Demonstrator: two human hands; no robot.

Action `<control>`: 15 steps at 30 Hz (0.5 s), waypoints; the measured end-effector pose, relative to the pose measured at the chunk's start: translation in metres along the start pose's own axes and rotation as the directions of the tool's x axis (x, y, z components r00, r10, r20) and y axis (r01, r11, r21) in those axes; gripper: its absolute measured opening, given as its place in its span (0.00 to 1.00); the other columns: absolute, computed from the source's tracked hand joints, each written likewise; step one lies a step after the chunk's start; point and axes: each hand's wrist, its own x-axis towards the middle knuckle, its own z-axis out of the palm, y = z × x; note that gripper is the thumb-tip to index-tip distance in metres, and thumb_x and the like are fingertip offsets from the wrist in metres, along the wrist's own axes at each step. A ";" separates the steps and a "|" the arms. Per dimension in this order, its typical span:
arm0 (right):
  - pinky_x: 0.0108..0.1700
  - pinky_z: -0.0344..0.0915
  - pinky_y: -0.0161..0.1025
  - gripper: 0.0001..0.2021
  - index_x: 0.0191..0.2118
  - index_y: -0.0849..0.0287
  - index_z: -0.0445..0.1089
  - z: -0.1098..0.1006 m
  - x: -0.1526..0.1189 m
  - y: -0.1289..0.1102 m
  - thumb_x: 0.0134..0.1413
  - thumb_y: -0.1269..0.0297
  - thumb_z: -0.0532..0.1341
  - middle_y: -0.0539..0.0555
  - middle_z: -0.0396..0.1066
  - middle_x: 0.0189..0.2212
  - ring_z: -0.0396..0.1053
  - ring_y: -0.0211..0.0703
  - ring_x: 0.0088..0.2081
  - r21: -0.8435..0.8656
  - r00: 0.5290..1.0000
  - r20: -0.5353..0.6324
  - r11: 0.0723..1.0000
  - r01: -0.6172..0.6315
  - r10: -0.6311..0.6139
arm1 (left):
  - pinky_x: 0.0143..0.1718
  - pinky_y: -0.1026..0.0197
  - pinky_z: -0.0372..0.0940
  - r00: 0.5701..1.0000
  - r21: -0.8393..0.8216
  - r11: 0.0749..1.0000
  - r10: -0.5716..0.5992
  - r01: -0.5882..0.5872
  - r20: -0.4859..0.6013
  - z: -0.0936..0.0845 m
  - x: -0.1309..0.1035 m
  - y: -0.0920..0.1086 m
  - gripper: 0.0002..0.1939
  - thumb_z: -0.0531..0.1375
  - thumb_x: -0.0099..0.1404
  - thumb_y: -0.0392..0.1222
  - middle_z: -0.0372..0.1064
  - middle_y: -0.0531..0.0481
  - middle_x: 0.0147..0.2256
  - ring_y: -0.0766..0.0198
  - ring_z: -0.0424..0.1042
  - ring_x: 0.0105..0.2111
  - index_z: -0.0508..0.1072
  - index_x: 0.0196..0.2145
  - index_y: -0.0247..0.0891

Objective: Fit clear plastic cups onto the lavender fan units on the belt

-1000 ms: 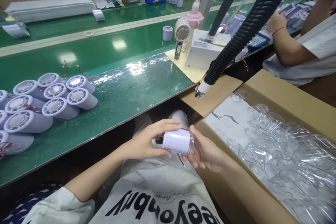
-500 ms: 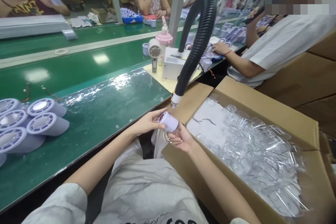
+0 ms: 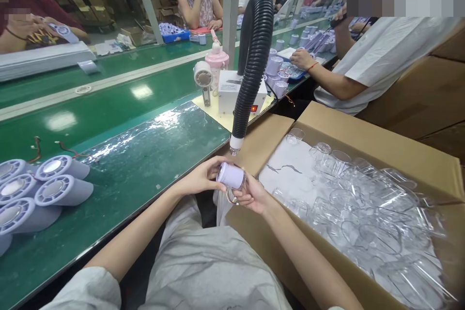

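Between my two hands is a lavender cylindrical housing [image 3: 232,176], lying nearly level, with thin wires [image 3: 230,197] hanging below it. Clear plastic shows around its ends, like a see-through sleeve. My left hand [image 3: 203,174] grips the left end between thumb and fingers. From the right, my right hand [image 3: 254,193] wraps the other end, its fingers curled underneath. Just above the housing hangs the white nozzle [image 3: 236,144] of a black corrugated hose [image 3: 250,58], apart from it.
At my right, a cardboard box [image 3: 385,128] holds many clear plastic covers [image 3: 363,208]. Several lavender cylinders [image 3: 63,190] lie on the green bench [image 3: 119,193] at left. Behind the hose stand a white box [image 3: 227,99], a handheld fan [image 3: 203,77] and a pink bottle [image 3: 217,59]. Co-workers sit around.
The housing has turned from tilted to more level, with my hands still gripping both ends. My view has shifted slightly, and a co-worker's hands at the far left have moved closer together.
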 end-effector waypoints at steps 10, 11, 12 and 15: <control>0.53 0.68 0.49 0.29 0.62 0.50 0.60 0.034 -0.075 0.027 0.56 0.52 0.65 0.60 0.62 0.59 0.66 0.53 0.55 -0.752 0.750 0.279 0.349 0.559 -0.600 | 0.47 0.60 0.69 0.983 -0.173 0.985 -0.039 0.008 -0.181 0.048 -0.093 0.023 0.31 0.68 0.56 0.34 0.67 0.47 0.53 0.58 0.72 0.48 0.67 0.55 0.49; 0.59 0.62 0.53 0.29 0.61 0.46 0.61 0.036 -0.077 0.027 0.55 0.58 0.67 0.56 0.56 0.63 0.59 0.54 0.61 -0.760 0.691 0.406 0.199 0.618 -0.598 | 0.45 0.60 0.70 0.980 -0.211 0.977 -0.056 0.014 -0.193 0.051 -0.097 0.023 0.30 0.68 0.57 0.36 0.68 0.47 0.51 0.59 0.73 0.46 0.67 0.56 0.49; 0.61 0.58 0.55 0.27 0.59 0.44 0.64 0.038 -0.078 0.027 0.54 0.64 0.68 0.53 0.54 0.65 0.56 0.55 0.63 -0.749 0.654 0.492 0.104 0.654 -0.574 | 0.44 0.60 0.70 0.978 -0.234 0.972 -0.068 0.020 -0.197 0.054 -0.101 0.023 0.30 0.68 0.57 0.37 0.69 0.47 0.51 0.58 0.73 0.45 0.67 0.56 0.49; 0.57 0.66 0.54 0.21 0.56 0.43 0.68 0.044 -0.077 0.029 0.58 0.67 0.65 0.53 0.61 0.61 0.63 0.53 0.58 -0.719 0.690 0.453 0.226 0.657 -0.564 | 0.48 0.57 0.69 0.981 -0.223 0.974 -0.067 0.026 -0.180 0.056 -0.107 0.025 0.34 0.69 0.55 0.38 0.66 0.45 0.55 0.57 0.72 0.48 0.65 0.58 0.49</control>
